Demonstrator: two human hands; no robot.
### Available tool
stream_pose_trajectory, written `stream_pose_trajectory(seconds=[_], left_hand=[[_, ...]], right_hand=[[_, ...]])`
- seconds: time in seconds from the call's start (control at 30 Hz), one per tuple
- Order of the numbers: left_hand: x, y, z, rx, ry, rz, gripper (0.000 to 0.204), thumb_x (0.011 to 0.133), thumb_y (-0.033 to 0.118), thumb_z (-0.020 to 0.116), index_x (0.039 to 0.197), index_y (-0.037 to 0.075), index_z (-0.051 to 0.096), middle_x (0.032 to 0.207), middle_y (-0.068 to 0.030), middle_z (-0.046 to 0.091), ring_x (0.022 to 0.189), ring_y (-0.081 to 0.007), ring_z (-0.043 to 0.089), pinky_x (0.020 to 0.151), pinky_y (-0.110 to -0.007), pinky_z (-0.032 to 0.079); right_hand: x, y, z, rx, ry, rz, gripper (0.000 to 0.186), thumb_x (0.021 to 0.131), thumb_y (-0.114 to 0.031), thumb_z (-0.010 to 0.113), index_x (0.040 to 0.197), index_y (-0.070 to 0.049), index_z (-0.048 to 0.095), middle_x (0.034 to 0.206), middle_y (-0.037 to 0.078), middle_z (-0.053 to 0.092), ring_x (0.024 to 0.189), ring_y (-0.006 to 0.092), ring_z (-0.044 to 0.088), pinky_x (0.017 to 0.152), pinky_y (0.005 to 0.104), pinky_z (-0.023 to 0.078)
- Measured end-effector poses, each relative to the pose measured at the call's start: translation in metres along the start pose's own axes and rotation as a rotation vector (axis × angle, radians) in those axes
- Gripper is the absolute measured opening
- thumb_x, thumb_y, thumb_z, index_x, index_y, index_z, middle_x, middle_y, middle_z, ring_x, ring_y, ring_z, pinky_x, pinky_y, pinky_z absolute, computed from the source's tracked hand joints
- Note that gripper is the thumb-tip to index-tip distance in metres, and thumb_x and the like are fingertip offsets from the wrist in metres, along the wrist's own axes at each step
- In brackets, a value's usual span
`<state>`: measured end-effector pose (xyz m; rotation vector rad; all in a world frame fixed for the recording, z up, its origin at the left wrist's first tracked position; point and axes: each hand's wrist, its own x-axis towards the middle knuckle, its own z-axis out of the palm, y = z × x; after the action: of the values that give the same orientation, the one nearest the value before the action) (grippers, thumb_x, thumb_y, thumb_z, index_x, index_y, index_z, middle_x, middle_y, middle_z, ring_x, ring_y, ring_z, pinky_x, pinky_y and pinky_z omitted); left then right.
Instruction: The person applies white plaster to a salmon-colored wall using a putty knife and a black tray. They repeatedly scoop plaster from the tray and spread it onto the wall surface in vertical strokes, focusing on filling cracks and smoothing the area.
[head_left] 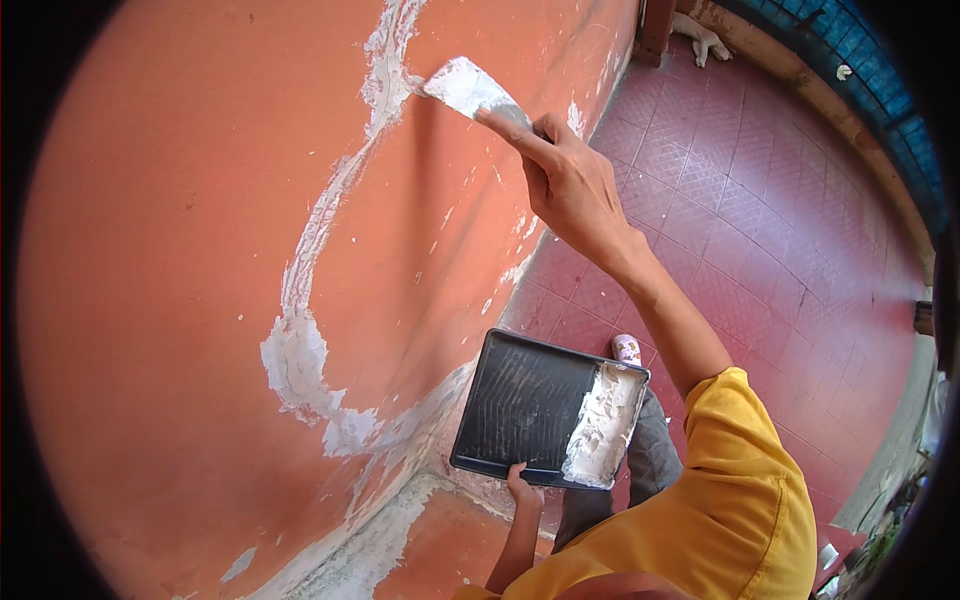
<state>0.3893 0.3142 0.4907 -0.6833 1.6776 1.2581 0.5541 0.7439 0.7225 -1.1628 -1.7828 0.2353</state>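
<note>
My right hand (575,185) is closed round a putty knife (470,90), its wide blade coated in white filler. The blade's edge meets the orange wall (200,200) at the upper end of a long, curving streak of white filler (315,235). Lower down, my left hand (524,490) grips the near edge of a black paint tray (525,400), with the fingers wrapped over its rim and the thumb side partly hidden. Thick white filler (605,425) lies along the tray's right end, and thin smears mark its ribbed part.
Red patterned floor tiles (740,200) stretch along the right of the wall. A pale animal's legs (702,38) lie at the far end, beside a post (655,30). Blue netting (850,60) runs along the far right. My shoe (627,349) shows beyond the tray.
</note>
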Motion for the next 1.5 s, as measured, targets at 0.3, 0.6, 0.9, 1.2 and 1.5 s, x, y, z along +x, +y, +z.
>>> stream_pose_trajectory(seconds=[0.3,0.6,0.9,1.2,1.5], left_hand=[[-0.012,0.006,0.001,-0.024,-0.019,0.008,0.039,0.07,0.008,0.062,0.109,0.002,0.057,0.106,-0.0089,0.059,0.098,-0.0279,0.059,0.089,-0.039,0.049],[-0.009,0.006,-0.004,-0.024,0.002,0.034,0.039,0.07,0.007,0.062,0.108,0.001,0.057,0.106,-0.0091,0.059,0.098,-0.0266,0.058,0.092,-0.036,0.046],[-0.013,0.009,-0.001,-0.039,0.012,0.006,0.037,0.07,0.006,0.062,0.107,0.001,0.057,0.106,-0.0095,0.06,0.098,-0.0266,0.059,0.091,-0.037,0.047],[-0.001,0.012,-0.005,-0.011,-0.021,0.019,0.035,0.07,0.007,0.062,0.104,0.002,0.059,0.104,-0.0089,0.061,0.096,-0.0279,0.06,0.089,-0.037,0.049],[0.01,0.018,-0.011,-0.005,-0.054,0.016,0.038,0.069,0.01,0.063,0.106,0.002,0.058,0.105,-0.0103,0.061,0.095,-0.0296,0.06,0.09,-0.04,0.049]], right_hand=[[-0.002,0.009,0.019,-0.006,-0.047,0.006,0.056,0.091,0.002,0.053,0.136,-0.03,0.056,0.079,0.01,0.053,0.063,0.0259,0.055,0.058,0.039,0.047],[0.0,0.007,0.017,0.122,0.045,-0.005,0.056,0.088,0.003,0.054,0.135,-0.028,0.057,0.081,0.013,0.054,0.065,0.0286,0.056,0.059,0.0395,0.047],[-0.017,-0.007,0.023,0.07,-0.027,0.134,0.053,0.091,0.003,0.053,0.135,-0.027,0.057,0.079,0.012,0.054,0.066,0.0271,0.055,0.061,0.0387,0.047],[0.006,-0.023,0.018,0.183,0.059,0.091,0.053,0.091,0.003,0.052,0.136,-0.024,0.057,0.076,0.011,0.053,0.065,0.0236,0.052,0.064,0.0366,0.046],[-0.006,-0.019,0.008,0.203,-0.002,0.146,0.051,0.092,0.003,0.052,0.137,-0.021,0.056,0.078,0.014,0.055,0.066,0.026,0.054,0.066,0.0401,0.046]])
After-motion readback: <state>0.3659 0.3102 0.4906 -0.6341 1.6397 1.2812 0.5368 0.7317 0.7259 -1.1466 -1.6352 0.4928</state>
